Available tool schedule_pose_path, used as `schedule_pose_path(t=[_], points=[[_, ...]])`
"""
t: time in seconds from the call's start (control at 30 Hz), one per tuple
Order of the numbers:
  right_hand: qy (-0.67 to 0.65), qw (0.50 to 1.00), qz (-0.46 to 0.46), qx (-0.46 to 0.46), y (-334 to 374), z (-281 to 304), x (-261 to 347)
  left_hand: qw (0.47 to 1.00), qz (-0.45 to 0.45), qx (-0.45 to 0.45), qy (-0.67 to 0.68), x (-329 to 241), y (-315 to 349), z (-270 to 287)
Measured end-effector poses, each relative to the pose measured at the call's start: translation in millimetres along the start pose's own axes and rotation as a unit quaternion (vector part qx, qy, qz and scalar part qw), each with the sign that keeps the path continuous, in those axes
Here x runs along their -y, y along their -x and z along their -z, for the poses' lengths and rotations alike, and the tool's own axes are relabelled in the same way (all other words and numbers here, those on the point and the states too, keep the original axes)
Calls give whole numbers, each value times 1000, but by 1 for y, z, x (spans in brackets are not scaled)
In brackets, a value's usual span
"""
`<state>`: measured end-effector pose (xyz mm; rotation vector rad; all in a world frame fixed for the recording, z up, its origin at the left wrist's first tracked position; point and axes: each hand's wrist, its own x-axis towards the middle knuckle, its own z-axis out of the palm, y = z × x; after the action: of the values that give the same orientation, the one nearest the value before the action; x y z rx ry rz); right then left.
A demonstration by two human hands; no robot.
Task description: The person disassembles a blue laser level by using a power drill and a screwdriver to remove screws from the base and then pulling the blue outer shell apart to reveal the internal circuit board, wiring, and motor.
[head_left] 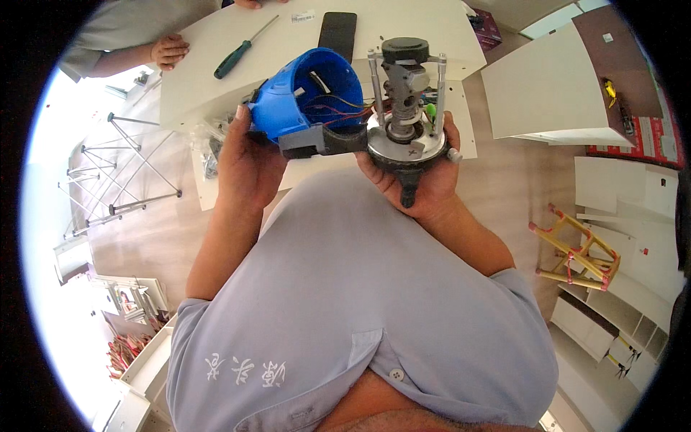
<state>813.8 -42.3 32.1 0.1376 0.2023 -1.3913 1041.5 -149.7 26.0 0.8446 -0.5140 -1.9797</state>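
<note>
My left hand (248, 162) is closed around the lower left side of a blue plastic housing (277, 104), tilted so its round opening faces right. Red, yellow and dark wires show inside it and run toward the metal mechanism (404, 108). This mechanism stands upright on a round silver base, with two thin posts and a black cap on top. My right hand (425, 183) cups the base from below, its fingers wrapped around the rim. A black curved bracket (324, 140) sits between the two parts, in front of the housing's opening.
On the white table (403, 18) lie a green-handled screwdriver (245, 49), a black phone (338, 34) and clear plastic bags (206, 147). Another person's hand (170, 52) rests at the far left edge. Right stand a white cabinet (547, 86) and a yellow frame (579, 248).
</note>
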Motion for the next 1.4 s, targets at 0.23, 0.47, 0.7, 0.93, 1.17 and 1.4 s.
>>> schedule_pose_path(t=[0.23, 0.47, 0.7, 0.93, 1.17, 1.4], points=[[107, 993, 34, 20, 4, 6, -1, 997, 32, 53, 55, 9, -5, 16], [135, 990, 37, -17, 10, 2, -1, 998, 0, 60, 19, 12, -4, 18], [189, 977, 86, -35, 15, -3, -5, 998, 17, 62, 29, 14, -5, 24], [441, 873, 205, -28, 18, 7, -6, 998, 11, 45, 34, 15, -3, 27], [358, 917, 156, 80, 12, -16, -15, 992, 27, 96, 83, 19, -3, 36], [452, 867, 193, 83, 14, -12, -18, 987, 17, 123, 99, 19, 2, 25]])
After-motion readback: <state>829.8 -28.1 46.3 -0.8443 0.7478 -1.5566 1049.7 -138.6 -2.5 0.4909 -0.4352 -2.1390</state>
